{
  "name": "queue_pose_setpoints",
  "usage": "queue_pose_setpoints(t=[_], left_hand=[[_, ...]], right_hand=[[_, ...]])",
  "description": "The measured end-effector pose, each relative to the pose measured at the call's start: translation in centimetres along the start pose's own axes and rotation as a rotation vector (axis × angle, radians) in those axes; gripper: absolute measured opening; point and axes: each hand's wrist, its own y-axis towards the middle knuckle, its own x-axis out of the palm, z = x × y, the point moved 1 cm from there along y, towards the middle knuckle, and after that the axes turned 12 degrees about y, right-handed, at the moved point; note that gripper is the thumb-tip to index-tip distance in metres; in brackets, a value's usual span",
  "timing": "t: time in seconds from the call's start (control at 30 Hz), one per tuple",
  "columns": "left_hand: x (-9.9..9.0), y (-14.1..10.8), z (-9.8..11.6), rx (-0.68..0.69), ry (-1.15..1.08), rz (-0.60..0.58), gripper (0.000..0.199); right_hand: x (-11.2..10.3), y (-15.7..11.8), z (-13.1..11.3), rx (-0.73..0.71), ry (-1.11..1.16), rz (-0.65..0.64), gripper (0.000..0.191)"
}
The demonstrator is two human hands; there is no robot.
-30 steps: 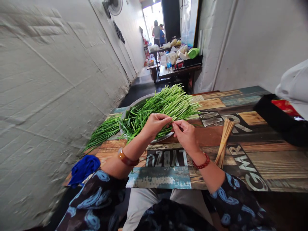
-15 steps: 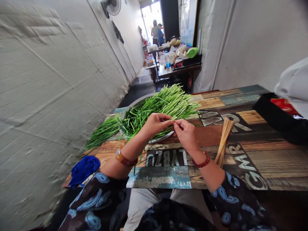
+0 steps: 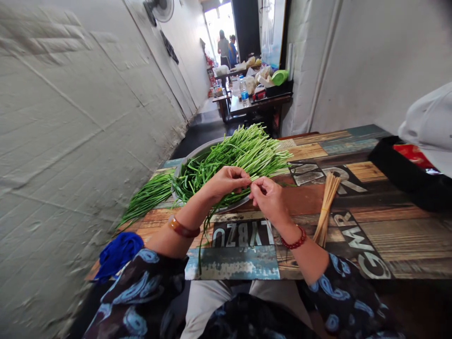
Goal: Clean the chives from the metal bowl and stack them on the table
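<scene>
A metal basin (image 3: 177, 170) holds a heap of long green stalks (image 3: 243, 150) with pale cut ends pointing right. Over its near right edge, my left hand (image 3: 231, 181) is closed in a pinch on a green stalk, whose leafy end hangs down past the wrist toward the table's front. My right hand (image 3: 266, 195) is pinched just beside it, fingertips nearly touching the left ones; whatever lies between its fingers is too small to make out. A tied bundle of thin wooden sticks (image 3: 326, 209) lies to the right of my right hand.
More green stalks (image 3: 146, 195) lie left of the basin, near the wall. A blue cloth (image 3: 118, 254) rests at the table's left corner. At the right are a white cap (image 3: 429, 127) and a black item. Two people stand far back beyond another cluttered table.
The view has shifted slightly. Both hands stay pinched together near the basin's edge, with the right a little lower. The hanging leafy end now shows lower, near the table's front edge.
</scene>
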Motion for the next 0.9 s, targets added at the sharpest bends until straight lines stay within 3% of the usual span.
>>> queue_pose_setpoints(t=[0.07, 0.23, 0.43, 0.6, 0.73, 0.9], left_hand=[[-0.8, 0.5, 0.0, 0.02, 0.03, -0.011, 0.03], [-2.0, 3.0, -0.6, 0.049, 0.162, 0.192, 0.025], [-0.5, 6.1, -1.2, 0.178, 0.495, 0.309, 0.01], [0.0, 6.6, -1.3, 0.214, 0.622, 0.351, 0.005], [-0.2, 6.0, -1.4, 0.252, 0.569, 0.361, 0.004], [-0.4, 4.0, -0.9, 0.176, 0.173, 0.295, 0.013]], right_hand=[[0.1, -0.1, -0.1, 0.016, 0.023, 0.01, 0.017], [0.1, -0.1, -0.2, 0.019, 0.029, 0.032, 0.016], [0.0, 0.0, -0.1, 0.01, 0.05, 0.042, 0.016], [0.0, 0.1, -0.2, 0.022, 0.045, 0.04, 0.018], [-0.1, 0.2, -0.4, 0.007, 0.03, 0.034, 0.017], [-0.1, 0.2, -0.2, -0.009, 0.019, 0.032, 0.016]])
